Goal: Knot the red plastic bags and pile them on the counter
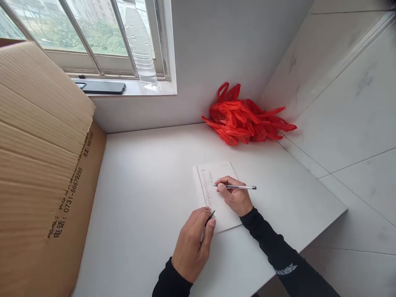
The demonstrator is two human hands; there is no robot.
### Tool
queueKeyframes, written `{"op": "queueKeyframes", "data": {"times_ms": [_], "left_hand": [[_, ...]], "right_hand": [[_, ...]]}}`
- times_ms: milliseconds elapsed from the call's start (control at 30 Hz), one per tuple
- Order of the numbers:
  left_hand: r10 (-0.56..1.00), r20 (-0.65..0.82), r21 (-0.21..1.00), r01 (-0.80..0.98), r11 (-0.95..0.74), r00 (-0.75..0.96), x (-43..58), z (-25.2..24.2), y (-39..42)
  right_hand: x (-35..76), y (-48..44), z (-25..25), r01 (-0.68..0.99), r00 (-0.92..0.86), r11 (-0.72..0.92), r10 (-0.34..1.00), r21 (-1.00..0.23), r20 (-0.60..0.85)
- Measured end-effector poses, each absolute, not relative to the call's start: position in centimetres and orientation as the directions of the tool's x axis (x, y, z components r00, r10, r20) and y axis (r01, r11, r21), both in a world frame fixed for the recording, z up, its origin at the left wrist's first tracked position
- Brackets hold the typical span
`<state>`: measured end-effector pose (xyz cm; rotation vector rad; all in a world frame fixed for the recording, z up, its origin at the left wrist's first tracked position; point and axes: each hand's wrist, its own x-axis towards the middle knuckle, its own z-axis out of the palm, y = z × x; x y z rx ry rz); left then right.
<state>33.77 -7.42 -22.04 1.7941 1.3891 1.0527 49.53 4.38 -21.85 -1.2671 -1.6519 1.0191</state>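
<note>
On the white table lies a sheet of white paper (pixel 227 218), perhaps a small pad, with columns of small handwritten marks on its left part. My right hand (pixel 236 198) rests on it, closed around a clear-barrelled pen (pixel 243 187) whose tip meets the paper near the second column. At the paper's lower left edge, my left hand (pixel 193 243) pinches a small black pen cap (pixel 210 217) between thumb and fingers. Its fingertips cover the lower end of the first column.
A large cardboard box (pixel 40 165) stands along the table's left side. Crumpled red plastic bags (pixel 244 119) lie against the back wall. A plastic bottle (pixel 140 49) and a dark phone (pixel 103 87) sit on the windowsill. The white table (pixel 148 173) ends at a slanting right edge.
</note>
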Motion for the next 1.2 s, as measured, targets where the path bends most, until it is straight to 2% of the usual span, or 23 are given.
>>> {"op": "queueKeyframes", "data": {"times_ms": [433,1200], "left_hand": [[0.979,0.189,0.877,0.436,-0.203,0.075,34.02,-22.35,-7.33],[0.983,0.177,0.879,0.442,-0.179,0.046,34.14,-22.33,-7.00]], "right_hand": [[49.55,4.61,-22.33,0.399,-0.191,0.201,0.973,-0.895,0.133],[49.77,4.70,-22.48,0.335,-0.198,0.172,0.974,-0.926,0.109]]}}
